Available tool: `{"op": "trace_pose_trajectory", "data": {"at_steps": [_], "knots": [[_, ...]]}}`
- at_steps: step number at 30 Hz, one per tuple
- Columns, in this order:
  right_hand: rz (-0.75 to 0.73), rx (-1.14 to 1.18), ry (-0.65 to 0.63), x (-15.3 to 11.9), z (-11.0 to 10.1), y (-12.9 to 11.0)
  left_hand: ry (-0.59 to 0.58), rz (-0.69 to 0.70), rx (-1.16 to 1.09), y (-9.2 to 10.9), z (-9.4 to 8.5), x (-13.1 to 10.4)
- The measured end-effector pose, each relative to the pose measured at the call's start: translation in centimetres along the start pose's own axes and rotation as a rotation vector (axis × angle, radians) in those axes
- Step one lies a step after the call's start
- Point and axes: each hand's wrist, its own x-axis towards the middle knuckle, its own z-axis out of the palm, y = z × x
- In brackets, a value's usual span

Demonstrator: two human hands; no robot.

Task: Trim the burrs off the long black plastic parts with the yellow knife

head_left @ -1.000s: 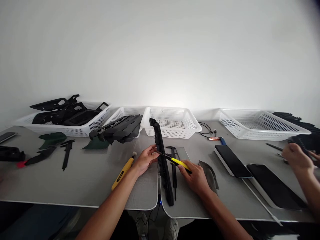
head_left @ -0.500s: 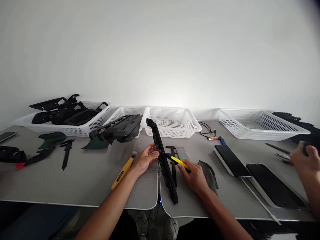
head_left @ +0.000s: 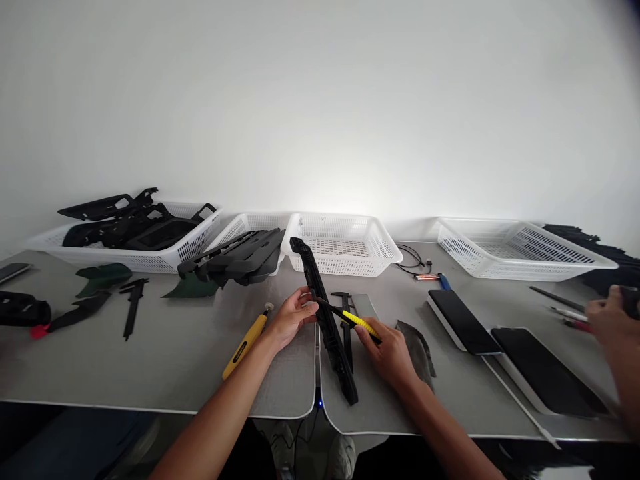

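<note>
A long, narrow black plastic part (head_left: 327, 327) slants over the gap between two grey tables. My left hand (head_left: 293, 317) pinches its left edge, about midway along. In my right hand (head_left: 390, 350) is a yellow and black knife (head_left: 361, 323), its dark tip reaching across the part to my left fingertips. Behind the part lies a black caliper (head_left: 347, 333). A yellow-handled tool (head_left: 246, 345) rests beside my left forearm, and a dark grey cloth-like piece (head_left: 417, 350) lies partly behind my right hand.
White baskets (head_left: 345, 268) line the wall, the left one (head_left: 195, 250) holding black parts. Grey-black panels (head_left: 245, 257) are piled beside it. Two dark-screened devices (head_left: 463, 320) lie at the right, where another person's hand (head_left: 613, 320) holds something dark. A second caliper (head_left: 133, 307) lies left.
The black part has tilted slightly, its lower end a little to the right and its top a little to the left. The other person's hand has shifted slightly.
</note>
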Motion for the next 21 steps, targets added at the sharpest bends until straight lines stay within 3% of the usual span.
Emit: {"op": "trace_pose_trajectory", "data": {"at_steps": [5, 12, 18, 21], "knots": [[0.051, -0.034, 0.068, 0.06, -0.07, 0.14, 0.001, -0.006, 0.000, 0.16, 0.07, -0.07], [0.000, 0.017, -0.038, -0.06, -0.15, -0.28, 0.018, 0.019, 0.003, 0.03, -0.09, 0.06], [0.073, -0.049, 0.106, 0.10, -0.08, 0.30, -0.009, 0.014, 0.000, 0.28, 0.11, -0.02], [0.073, -0.049, 0.105, 0.13, -0.27, 0.25, -0.013, 0.003, -0.006, 0.35, 0.04, -0.01]]}}
